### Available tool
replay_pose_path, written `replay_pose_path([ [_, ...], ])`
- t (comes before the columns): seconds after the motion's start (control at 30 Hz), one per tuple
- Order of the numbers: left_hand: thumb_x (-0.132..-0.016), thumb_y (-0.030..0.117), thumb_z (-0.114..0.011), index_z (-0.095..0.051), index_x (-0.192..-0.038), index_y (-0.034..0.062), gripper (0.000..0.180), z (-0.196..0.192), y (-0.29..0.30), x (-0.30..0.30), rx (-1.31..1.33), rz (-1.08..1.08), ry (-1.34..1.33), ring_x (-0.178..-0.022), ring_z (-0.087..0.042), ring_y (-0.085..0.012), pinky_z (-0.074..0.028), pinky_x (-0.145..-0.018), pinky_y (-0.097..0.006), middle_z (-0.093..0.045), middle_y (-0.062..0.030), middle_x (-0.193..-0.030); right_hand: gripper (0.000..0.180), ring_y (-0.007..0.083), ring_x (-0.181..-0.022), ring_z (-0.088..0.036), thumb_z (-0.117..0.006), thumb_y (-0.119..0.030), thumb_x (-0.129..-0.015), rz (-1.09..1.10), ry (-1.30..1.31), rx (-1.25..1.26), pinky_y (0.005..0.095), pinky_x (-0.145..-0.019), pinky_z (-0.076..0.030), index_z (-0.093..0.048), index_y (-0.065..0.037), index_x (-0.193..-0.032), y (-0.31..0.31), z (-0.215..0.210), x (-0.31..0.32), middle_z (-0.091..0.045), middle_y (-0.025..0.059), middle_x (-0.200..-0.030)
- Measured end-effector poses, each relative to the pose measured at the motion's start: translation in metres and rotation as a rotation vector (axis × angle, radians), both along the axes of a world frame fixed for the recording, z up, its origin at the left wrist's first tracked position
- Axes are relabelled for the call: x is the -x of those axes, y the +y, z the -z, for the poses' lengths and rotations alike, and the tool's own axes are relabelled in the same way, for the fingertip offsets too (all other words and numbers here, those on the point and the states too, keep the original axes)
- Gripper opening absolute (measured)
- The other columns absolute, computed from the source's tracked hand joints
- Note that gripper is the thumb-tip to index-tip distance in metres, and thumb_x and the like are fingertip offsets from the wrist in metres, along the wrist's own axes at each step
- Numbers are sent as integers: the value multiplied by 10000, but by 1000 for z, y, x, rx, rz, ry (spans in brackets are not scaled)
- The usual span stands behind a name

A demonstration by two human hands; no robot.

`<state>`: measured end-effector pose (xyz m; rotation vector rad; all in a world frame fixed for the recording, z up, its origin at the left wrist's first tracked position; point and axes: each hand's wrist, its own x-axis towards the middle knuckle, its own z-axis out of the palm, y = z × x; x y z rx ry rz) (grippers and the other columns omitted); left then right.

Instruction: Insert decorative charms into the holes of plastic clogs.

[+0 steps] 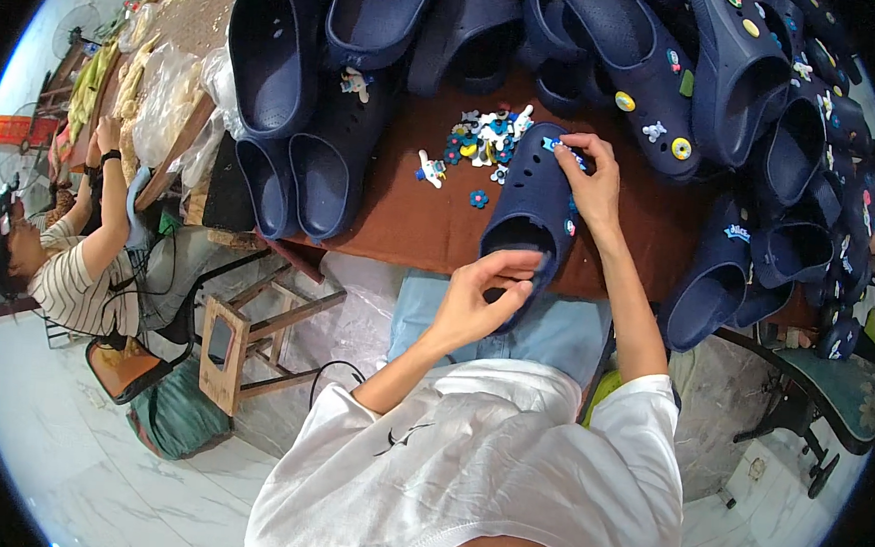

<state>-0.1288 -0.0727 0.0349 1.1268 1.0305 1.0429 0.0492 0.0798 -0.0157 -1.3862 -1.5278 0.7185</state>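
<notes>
A dark blue perforated clog (529,204) lies toe away from me at the near edge of a brown table (430,228). My left hand (483,296) grips its heel rim from below. My right hand (591,178) presses a small blue charm (565,153) onto the clog's toe with its fingertips. A small charm also sits on the clog's right side. A heap of colourful little charms (486,141) lies just left of the toe, with a white and blue figure charm (430,170) and a blue flower charm (478,199) apart from it.
Many more dark blue clogs are piled at the back (372,29) and right (767,123), some with charms fitted. A person in a striped shirt (77,272) sits at left beside plastic bags (168,97). A wooden stool (243,337) and a chair (831,398) stand on the tiled floor.
</notes>
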Motion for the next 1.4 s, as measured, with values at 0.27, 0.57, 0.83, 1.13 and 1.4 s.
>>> replay_pose_path([
  [0.27, -876, 11, -606, -657, -1024, 1, 156, 8, 10, 35, -246, -467, 391, -758, -621, -105, -508, -643, -232, -633, -61, -927, 192, 234, -940, -601, -754, -209, -793, 58, -3, -9, 342, -848, -460, -687, -68, -906, -1, 3, 2, -628, 92, -951],
  [0.57, -778, 154, -718, -546, -1238, 17, 510, 63, 68, 79, -329, -635, 996, -1011, -539, -335, -436, -865, -434, -549, -166, -1100, 195, 257, -1003, -621, -779, -217, -772, 137, 32, -11, 351, -883, -469, -708, -50, -843, -4, 4, 7, -654, 122, -1050],
  [0.83, -773, 212, -751, -632, -1132, 76, 402, 73, 81, 77, -323, -610, 1149, -983, -538, -345, -422, -847, -436, -558, -157, -1064, 248, 226, -1051, -595, -711, -178, -855, 42, 163, 121, 362, -902, -480, -649, -55, -1061, -17, 4, -6, -600, 109, -1147],
  [1.13, -864, 93, -674, -619, -1073, 16, 230, 63, 74, 75, -263, -598, 593, -818, -607, -132, -482, -750, -272, -662, -54, -888, 206, 177, -999, -598, -642, -122, -908, 33, 212, 117, 311, -854, -504, -631, -25, -1090, -51, 19, -25, -585, 81, -1103],
  [1.4, -840, 68, -681, -600, -1113, 35, 287, 14, 108, 43, 220, -98, -62, -795, -584, -81, -443, -706, -225, -651, -18, -848, 174, 152, -929, -620, -631, -88, -912, 62, 302, 117, 287, -819, -512, -628, -10, -1068, -64, 7, -19, -585, 77, -1057],
])
